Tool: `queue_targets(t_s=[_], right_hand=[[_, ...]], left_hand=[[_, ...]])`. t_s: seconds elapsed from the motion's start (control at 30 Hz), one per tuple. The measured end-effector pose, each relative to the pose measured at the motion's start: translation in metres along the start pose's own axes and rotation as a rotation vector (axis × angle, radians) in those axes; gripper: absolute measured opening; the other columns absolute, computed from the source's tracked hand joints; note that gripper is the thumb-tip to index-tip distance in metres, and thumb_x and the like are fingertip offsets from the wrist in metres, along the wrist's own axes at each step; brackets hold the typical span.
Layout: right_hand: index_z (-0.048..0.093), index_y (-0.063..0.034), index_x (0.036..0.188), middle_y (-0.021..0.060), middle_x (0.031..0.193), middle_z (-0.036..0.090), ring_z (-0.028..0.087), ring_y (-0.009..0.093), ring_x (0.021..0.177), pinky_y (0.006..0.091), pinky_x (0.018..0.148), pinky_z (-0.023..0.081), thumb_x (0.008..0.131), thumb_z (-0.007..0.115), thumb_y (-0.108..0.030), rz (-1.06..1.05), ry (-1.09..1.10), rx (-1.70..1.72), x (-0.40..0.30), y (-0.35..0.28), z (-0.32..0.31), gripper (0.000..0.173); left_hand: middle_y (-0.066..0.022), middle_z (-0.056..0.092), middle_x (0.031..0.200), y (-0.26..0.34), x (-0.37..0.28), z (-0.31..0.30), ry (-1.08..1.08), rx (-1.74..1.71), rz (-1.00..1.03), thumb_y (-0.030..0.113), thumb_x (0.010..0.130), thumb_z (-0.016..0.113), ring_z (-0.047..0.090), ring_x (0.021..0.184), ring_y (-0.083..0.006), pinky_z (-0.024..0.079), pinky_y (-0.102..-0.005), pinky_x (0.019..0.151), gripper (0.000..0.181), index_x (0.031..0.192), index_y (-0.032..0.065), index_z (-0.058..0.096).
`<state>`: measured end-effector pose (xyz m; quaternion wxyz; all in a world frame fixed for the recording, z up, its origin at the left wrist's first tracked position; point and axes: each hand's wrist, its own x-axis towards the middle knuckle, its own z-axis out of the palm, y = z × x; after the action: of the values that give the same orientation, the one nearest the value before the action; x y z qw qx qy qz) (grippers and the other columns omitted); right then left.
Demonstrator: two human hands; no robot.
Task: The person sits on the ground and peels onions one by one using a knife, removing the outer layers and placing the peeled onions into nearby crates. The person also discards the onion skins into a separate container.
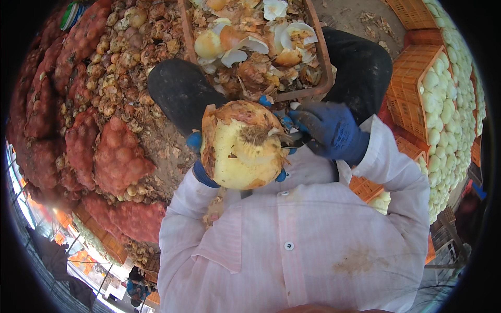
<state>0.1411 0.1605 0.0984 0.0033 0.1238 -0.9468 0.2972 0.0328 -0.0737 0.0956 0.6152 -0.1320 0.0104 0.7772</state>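
A large, partly peeled onion (pixel 246 150) sits in my left hand (pixel 194 141), hiding most of the palm. Blue glove fingertips show around its sides. Brown papery skin clings to its far and left sides, and its tufted root end faces up. My right hand (pixel 332 127), in a blue work glove, grips a small knife (pixel 296 139). The blade lies against or close beside the onion's right side; exact contact is unclear. Beyond my hands, a rectangular tray (pixel 303 93) between my knees holds loose skins, peel pieces and a yellow onion (pixel 208 44).
Red mesh sacks of onions (pixel 121 156) and a heap of unpeeled onions (pixel 113 66) lie on the left. On the right stand orange plastic crates (pixel 409 92) filled with peeled onions (pixel 440 101). A person (pixel 137 291) appears in the distance, lower left.
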Motion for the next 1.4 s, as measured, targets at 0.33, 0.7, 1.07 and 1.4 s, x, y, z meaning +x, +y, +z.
queue_targets(t_s=[0.33,0.7,1.07,1.4], right_hand=[[0.057,-0.0053,0.121,0.0144,0.098,0.063,0.065,0.030,0.078,0.0352,0.068,0.053,0.073,0.075,-0.017,0.196,0.181,0.456,-0.001,-0.018,0.008,0.053],[0.047,0.0011,0.133,0.0151,0.124,0.059,0.063,0.021,0.106,0.0330,0.087,0.053,0.074,0.081,-0.012,0.245,0.664,0.656,0.053,-0.017,0.022,0.069],[0.058,0.0044,0.119,0.0126,0.110,0.063,0.064,0.018,0.093,0.0293,0.082,0.051,0.081,0.072,-0.008,0.245,0.332,0.450,0.034,0.002,0.002,0.042],[0.057,0.0016,0.109,0.0045,0.072,0.058,0.054,0.012,0.056,0.0231,0.050,0.044,0.096,0.055,-0.019,0.065,0.882,0.774,0.086,0.049,-0.128,0.024]], left_hand=[[-0.0227,0.049,0.136,0.005,0.003,-0.017,0.327,0.996,0.298,0.068,0.085,0.045,0.054,0.118,-0.0399,0.044,-0.0553,0.100,0.083,0.140,0.0057,0.040],[-0.0128,0.048,0.140,0.084,0.042,-0.020,-0.126,0.956,-0.073,0.031,0.098,0.048,0.049,0.127,-0.0223,0.040,-0.0375,0.107,0.052,0.141,0.0035,0.040],[-0.0126,0.058,0.129,0.079,0.072,-0.015,0.061,0.954,-0.391,0.018,0.093,0.062,0.056,0.118,-0.0198,0.048,-0.0317,0.099,0.056,0.140,-0.0013,0.039],[-0.0177,0.046,0.139,0.087,0.062,-0.008,-0.354,0.828,-0.121,0.048,0.074,0.078,0.050,0.125,-0.0269,0.047,-0.0441,0.101,0.098,0.146,0.0020,0.029]])
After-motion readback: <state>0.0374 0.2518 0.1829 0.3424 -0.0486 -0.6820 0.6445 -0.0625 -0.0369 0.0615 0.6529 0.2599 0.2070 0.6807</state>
